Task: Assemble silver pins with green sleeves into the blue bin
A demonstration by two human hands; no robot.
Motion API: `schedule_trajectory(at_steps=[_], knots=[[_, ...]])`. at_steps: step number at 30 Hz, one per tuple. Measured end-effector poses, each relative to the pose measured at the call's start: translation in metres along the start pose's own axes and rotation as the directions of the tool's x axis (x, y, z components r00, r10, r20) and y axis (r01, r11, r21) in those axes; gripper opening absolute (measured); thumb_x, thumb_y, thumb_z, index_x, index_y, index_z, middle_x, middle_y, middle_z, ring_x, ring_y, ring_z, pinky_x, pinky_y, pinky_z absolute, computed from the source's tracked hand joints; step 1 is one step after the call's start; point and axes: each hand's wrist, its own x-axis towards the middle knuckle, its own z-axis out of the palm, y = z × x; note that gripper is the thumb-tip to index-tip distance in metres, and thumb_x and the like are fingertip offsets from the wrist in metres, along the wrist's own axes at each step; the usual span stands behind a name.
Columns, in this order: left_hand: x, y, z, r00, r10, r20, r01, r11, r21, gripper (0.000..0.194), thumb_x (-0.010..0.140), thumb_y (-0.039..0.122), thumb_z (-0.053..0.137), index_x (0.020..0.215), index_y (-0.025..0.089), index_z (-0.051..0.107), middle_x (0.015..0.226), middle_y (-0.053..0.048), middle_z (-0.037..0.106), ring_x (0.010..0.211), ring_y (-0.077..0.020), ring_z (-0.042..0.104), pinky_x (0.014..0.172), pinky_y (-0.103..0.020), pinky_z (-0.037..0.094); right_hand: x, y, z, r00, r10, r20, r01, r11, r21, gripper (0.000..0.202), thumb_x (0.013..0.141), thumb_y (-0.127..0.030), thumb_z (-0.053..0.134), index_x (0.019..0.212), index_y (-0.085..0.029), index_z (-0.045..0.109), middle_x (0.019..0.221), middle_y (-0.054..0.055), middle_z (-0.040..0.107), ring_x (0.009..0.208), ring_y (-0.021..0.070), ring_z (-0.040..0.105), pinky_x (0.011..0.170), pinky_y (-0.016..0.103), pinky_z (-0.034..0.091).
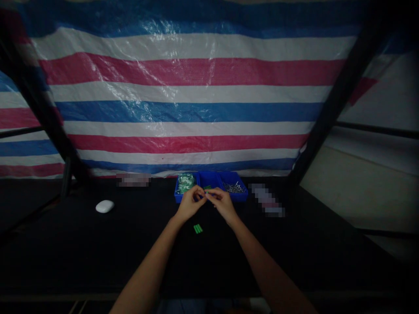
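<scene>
Striped sheeting behind a dark table, two hands meeting at a blue tray

A sheet striped blue, white and red hangs behind the black table. A dark post slants down at the far left of the blue tray, the landmark here. Well to the tray's left lies a smooth white object; nearer, behind it, is a pinkish patch, pixelated past recognition.

The tray's left compartment holds green-and-clear packets. The left hand is at the tray's front, covering part of that edge, its thumb and fingers curled round a small gap. Its tips meet the other hand's; whether they have hold of anything, I cannot tell. In front of the tray, between the forearms, short green pieces lie side by side on the table.

Before the tray's middle compartment, the right hand has its grip pinched on a small greenish piece. Both hands partly hide that compartment, where some dark green shows.

Thin metal parts lie jumbled in the tray's right compartment. Just right of the tray is another pixelated patch; farther right, a second dark post leans outward.
</scene>
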Motion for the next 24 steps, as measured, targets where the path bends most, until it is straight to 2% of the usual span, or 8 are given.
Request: schedule_trajectory(at_steps=[2, 4, 7, 8, 12, 16, 19, 24], knots=[[0.001, 0.001, -0.010, 0.993, -0.007, -0.116, 0.019, 0.994, 0.111, 0.023, 0.071, 0.035, 0.056, 0.085, 0.017, 0.053, 0.073, 0.000, 0.058, 0.058, -0.0087, 0.050, 0.054, -0.020, 0.038, 0.001, 0.001, -0.001, 0.999, -0.010, -0.043, 0.009, 0.999, -0.031, 0.024, 0.063, -0.038, 0.064, 0.079, -0.021, 0.069, 0.074, 0.003, 0.062, 0.052, 0.0115, 0.049, 0.040, 0.022, 0.033], [0.001, -0.004, -0.031, 0.931, -0.026, -0.365, 0.109, 0.971, 0.211, 0.027, 0.074, 0.038, 0.052, 0.092, 0.018, 0.053, 0.073, -0.001, 0.058, 0.059, -0.0101, 0.051, 0.056, -0.021, 0.038, 0.004, 0.001, -0.003, 0.994, 0.002, -0.108, -0.005, 1.000, -0.023, 0.025, 0.063, -0.038, 0.064, 0.081, -0.021, 0.067, 0.070, 0.003, 0.062, 0.048, 0.0103, 0.046, 0.039, 0.022, 0.033], [-0.001, -0.022, -0.083, 0.668, -0.065, -0.741, 0.358, 0.901, 0.245, 0.036, 0.079, 0.042, 0.040, 0.103, 0.016, 0.049, 0.079, -0.004, 0.058, 0.068, -0.0148, 0.055, 0.062, -0.025, 0.041, 0.008, 0.001, -0.007, 0.983, 0.011, -0.183, -0.010, 1.000, 0.009, 0.027, 0.062, -0.038, 0.065, 0.081, -0.020, 0.066, 0.068, 0.002, 0.062, 0.044, 0.0090, 0.044, 0.039, 0.022, 0.033], [-0.003, -0.031, -0.102, 0.626, -0.085, -0.775, 0.451, 0.850, 0.271, 0.038, 0.079, 0.042, 0.039, 0.107, 0.017, 0.048, 0.085, -0.006, 0.059, 0.073, -0.0171, 0.056, 0.065, -0.027, 0.041, 0.009, 0.001, -0.009, 0.981, 0.015, -0.193, -0.013, 1.000, 0.013, 0.028, 0.061, -0.039, 0.066, 0.081, -0.019, 0.066, 0.069, 0.003, 0.062, 0.044, 0.0090, 0.044, 0.039, 0.022, 0.033], [-0.014, -0.070, -0.166, 0.688, -0.341, -0.641, 0.706, 0.518, 0.482, 0.052, 0.074, 0.044, 0.045, 0.120, 0.019, 0.040, 0.098, -0.012, 0.059, 0.088, -0.0294, 0.055, 0.072, -0.038, 0.040, 0.011, 0.004, -0.013, 0.981, 0.036, -0.193, -0.039, 0.999, -0.011, 0.030, 0.061, -0.040, 0.065, 0.082, -0.018, 0.066, 0.074, 0.005, 0.064, 0.044, 0.0092, 0.045, 0.038, 0.022, 0.033], [-0.016, -0.098, -0.190, 0.767, -0.400, -0.502, 0.616, 0.241, 0.749, 0.061, 0.073, 0.050, 0.042, 0.124, 0.016, 0.037, 0.116, -0.020, 0.048, 0.105, -0.0368, 0.043, 0.081, -0.047, 0.034, 0.012, 0.007, -0.014, 0.980, 0.035, -0.195, -0.045, 0.998, -0.044, 0.031, 0.062, -0.038, 0.064, 0.085, -0.017, 0.066, 0.076, 0.006, 0.064, 0.042, 0.0085, 0.046, 0.037, 0.022, 0.034], [-0.010, -0.108, -0.190, 0.816, -0.400, -0.416, 0.515, 0.180, 0.838, 0.062, 0.075, 0.055, 0.034, 0.126, 0.019, 0.037, 0.118, -0.020, 0.045, 0.108, -0.0368, 0.041, 0.082, -0.048, 0.033, 0.014, 0.012, -0.014, 0.982, 0.026, -0.185, -0.042, 0.996, -0.080, 0.033, 0.064, -0.038, 0.063, 0.087, -0.016, 0.066, 0.076, 0.007, 0.064, 0.042, 0.0083, 0.047, 0.036, 0.021, 0.034], [-0.010, -0.111, -0.186, 0.833, -0.382, -0.400, 0.481, 0.145, 0.865, 0.061, 0.075, 0.058, 0.030, 0.118, 0.018, 0.046, 0.114, -0.020, 0.047, 0.106, -0.0355, 0.041, 0.080, -0.046, 0.035, 0.015, 0.020, -0.013, 0.989, 0.003, -0.145, -0.022, 0.991, -0.129, 0.037, 0.065, -0.041, 0.060, 0.089, -0.013, 0.065, 0.077, 0.008, 0.065, 0.040, 0.0072, 0.047, 0.036, 0.020, 0.035]])
